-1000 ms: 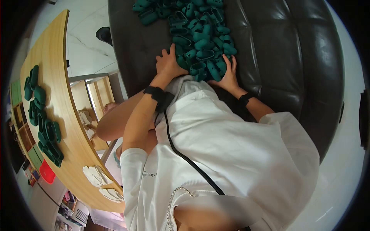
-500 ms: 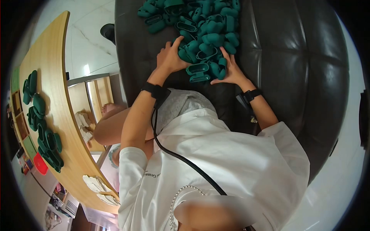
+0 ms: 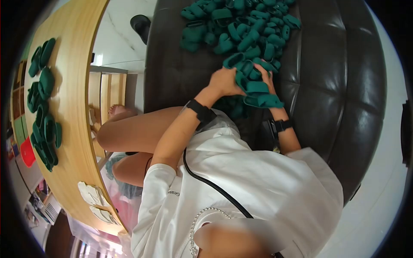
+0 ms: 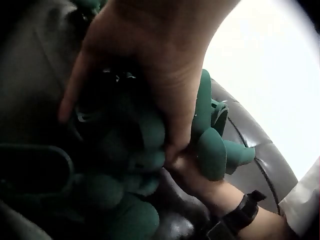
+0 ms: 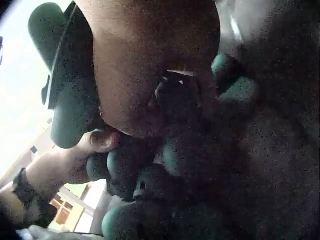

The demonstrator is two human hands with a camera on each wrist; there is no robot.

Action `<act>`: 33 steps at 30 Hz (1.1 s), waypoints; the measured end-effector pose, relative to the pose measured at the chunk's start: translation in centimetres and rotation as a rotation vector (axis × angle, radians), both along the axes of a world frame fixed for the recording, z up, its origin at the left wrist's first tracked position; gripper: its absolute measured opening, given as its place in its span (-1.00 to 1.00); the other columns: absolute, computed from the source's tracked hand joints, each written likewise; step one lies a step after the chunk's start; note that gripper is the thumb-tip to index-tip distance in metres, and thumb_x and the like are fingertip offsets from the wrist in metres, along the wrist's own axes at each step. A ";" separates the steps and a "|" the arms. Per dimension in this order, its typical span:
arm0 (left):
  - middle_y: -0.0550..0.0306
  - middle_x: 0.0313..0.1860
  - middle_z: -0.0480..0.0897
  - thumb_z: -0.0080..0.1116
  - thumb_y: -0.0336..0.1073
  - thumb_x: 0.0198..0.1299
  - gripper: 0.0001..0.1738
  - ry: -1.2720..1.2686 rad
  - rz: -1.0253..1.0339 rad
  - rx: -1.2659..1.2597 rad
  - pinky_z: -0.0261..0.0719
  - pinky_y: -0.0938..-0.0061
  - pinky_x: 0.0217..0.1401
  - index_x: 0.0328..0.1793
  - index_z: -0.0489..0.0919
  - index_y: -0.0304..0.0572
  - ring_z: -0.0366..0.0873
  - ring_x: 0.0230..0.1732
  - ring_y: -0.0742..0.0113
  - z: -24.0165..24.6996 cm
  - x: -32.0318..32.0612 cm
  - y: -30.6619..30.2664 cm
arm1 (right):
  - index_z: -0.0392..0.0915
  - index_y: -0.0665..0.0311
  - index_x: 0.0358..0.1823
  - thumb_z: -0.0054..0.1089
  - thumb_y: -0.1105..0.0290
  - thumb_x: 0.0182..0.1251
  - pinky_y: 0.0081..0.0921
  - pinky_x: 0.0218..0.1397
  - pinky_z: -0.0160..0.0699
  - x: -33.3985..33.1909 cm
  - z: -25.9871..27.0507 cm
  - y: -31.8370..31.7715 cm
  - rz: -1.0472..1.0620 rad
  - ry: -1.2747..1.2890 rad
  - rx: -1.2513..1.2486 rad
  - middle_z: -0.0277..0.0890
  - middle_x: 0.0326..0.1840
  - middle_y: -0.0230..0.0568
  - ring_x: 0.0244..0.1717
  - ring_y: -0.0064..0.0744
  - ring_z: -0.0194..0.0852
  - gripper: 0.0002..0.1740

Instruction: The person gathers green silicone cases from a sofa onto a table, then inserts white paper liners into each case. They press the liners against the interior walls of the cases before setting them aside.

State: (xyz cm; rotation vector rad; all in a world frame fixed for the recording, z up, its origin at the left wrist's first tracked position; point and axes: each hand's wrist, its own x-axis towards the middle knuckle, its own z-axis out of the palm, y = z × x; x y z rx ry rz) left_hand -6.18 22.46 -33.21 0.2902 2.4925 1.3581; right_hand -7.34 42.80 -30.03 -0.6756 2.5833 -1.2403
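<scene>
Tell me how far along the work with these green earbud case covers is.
Possibly done: the row of covers on the wooden table.
In hand: a bunch held between left hand and right hand.
Seemingly left: the loose pile on the dark padded seat.

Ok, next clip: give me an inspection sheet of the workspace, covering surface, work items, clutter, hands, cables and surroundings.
Surface: dark padded seat, with seams and glossy highlights.
Work items: many green cases heaped on the seat; a second group on the wooden table.
Clutter: pale flat pieces on the table, near its edge.
Hands: left hand and right hand hold a cluster of cases between them; exact finger contacts partly hidden.
Cables: one black cable across the white shirt; no other seen.
Surroundings: pale floor with a black shoe; a red object beyond the table, too unclear to name.
</scene>
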 end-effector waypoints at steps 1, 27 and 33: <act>-0.21 -0.04 0.64 0.55 0.12 -0.37 -0.14 0.040 0.022 -0.004 0.53 0.12 0.11 0.11 0.54 -0.10 0.55 0.07 -0.20 0.5 0.2 0.5 | 0.16 -0.03 0.47 0.49 0.39 -0.12 -0.12 0.50 0.10 0.5 0.7 0.6 -0.037 -0.016 0.002 -0.13 0.53 0.10 0.55 0.17 -0.17 0.03; -0.40 0.53 -0.16 0.69 -0.07 -0.70 0.50 0.137 -0.216 -0.372 0.57 0.02 0.18 0.56 0.05 0.28 0.23 0.32 -0.43 -0.7 0.8 -7.5 | -0.41 0.05 0.57 0.74 0.10 -0.49 0.22 0.41 0.11 12.3 -2.8 -1.3 -0.402 -0.234 0.451 -0.50 0.44 0.67 0.43 0.68 -0.26 0.64; -0.40 0.54 -0.20 0.69 -0.07 -0.68 0.45 0.063 -0.214 -0.318 0.55 0.02 0.22 0.54 0.10 0.35 0.22 0.35 -0.45 0.1 1.7 -6.1 | -0.21 0.10 0.54 0.60 0.16 -0.18 0.00 0.36 0.29 10.1 -3.4 -0.4 -0.432 -0.180 0.272 -0.17 0.36 0.32 0.35 0.42 0.04 0.32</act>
